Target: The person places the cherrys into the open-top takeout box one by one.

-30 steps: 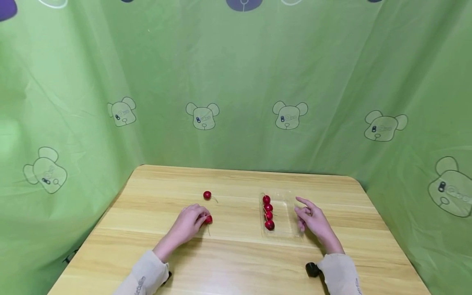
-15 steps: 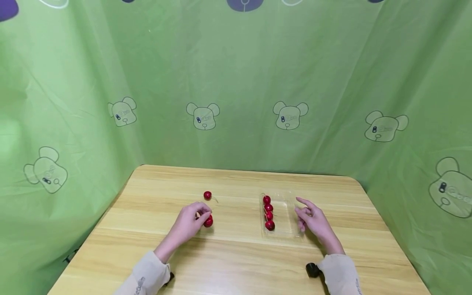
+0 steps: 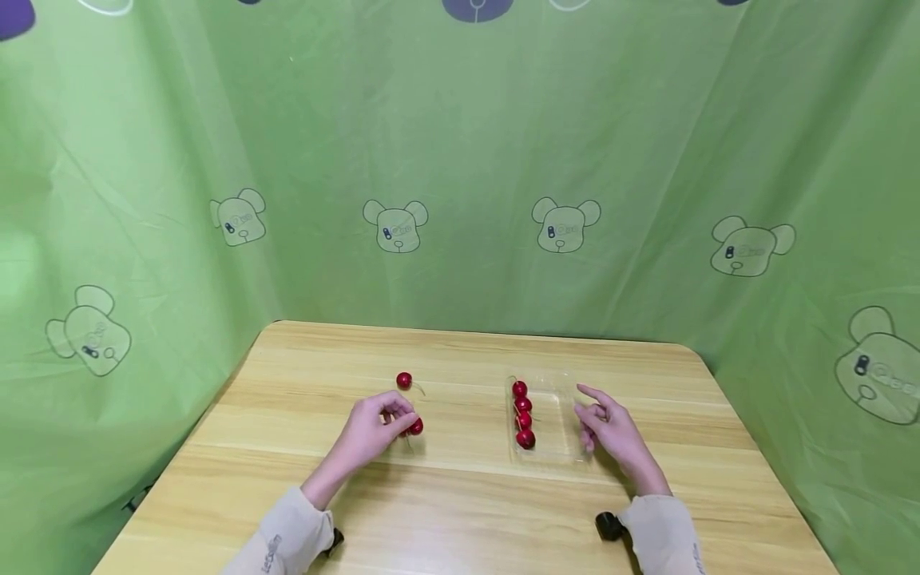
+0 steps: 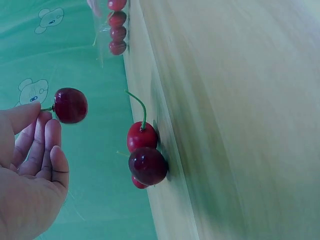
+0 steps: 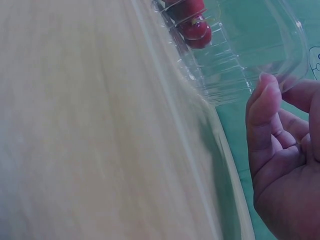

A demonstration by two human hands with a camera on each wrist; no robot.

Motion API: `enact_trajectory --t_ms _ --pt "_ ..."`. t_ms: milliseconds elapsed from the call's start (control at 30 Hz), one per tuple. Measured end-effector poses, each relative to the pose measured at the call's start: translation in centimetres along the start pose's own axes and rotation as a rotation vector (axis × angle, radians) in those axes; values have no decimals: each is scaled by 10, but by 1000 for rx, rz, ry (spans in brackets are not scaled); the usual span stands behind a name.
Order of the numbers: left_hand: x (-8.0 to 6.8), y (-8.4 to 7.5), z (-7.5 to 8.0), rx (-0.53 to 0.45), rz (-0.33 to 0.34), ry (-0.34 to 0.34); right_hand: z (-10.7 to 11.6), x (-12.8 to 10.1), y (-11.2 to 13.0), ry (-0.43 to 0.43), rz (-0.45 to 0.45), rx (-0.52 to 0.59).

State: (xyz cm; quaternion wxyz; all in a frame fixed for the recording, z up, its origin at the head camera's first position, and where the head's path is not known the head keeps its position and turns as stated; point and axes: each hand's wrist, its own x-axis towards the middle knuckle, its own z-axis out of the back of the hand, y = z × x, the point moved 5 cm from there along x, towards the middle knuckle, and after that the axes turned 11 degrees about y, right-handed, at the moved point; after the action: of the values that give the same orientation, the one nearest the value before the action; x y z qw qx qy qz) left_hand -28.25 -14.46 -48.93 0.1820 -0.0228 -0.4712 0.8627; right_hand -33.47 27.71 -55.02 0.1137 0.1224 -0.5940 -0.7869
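My left hand (image 3: pixel 377 427) pinches a dark red cherry (image 4: pixel 70 105) by its stem, thumb against fingertips, with the fruit hanging free of other things in the left wrist view. Loose cherries (image 4: pixel 148 166) lie on the table close below that hand, and one cherry (image 3: pixel 404 381) with its stem sits farther back. At the right, a clear plastic container (image 3: pixel 553 459) has a row of several cherries (image 3: pixel 524 419) along its left side. My right hand (image 3: pixel 614 431) is at the container's right edge, fingers relaxed. Its thumb tip and a finger meet the clear rim in the right wrist view.
The wooden table (image 3: pixel 460 511) has rounded far corners. A green curtain (image 3: pixel 460 287) with bear-head drawings hangs behind it and on both sides. Near the right sleeve (image 3: pixel 661 527) is a small black device (image 3: pixel 609 525).
The left hand has closed on one cherry's stem and shifted slightly right, bringing the cherry with it. The right hand and the container have stayed in place.
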Motion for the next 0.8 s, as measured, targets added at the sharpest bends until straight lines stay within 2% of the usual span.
enact_trajectory --t_ms 267,800 --pt "2 1 -1 15 -8 5 -1 2 1 -1 -1 0" --pt "7 -6 -6 -78 -23 44 -1 0 1 6 5 2"
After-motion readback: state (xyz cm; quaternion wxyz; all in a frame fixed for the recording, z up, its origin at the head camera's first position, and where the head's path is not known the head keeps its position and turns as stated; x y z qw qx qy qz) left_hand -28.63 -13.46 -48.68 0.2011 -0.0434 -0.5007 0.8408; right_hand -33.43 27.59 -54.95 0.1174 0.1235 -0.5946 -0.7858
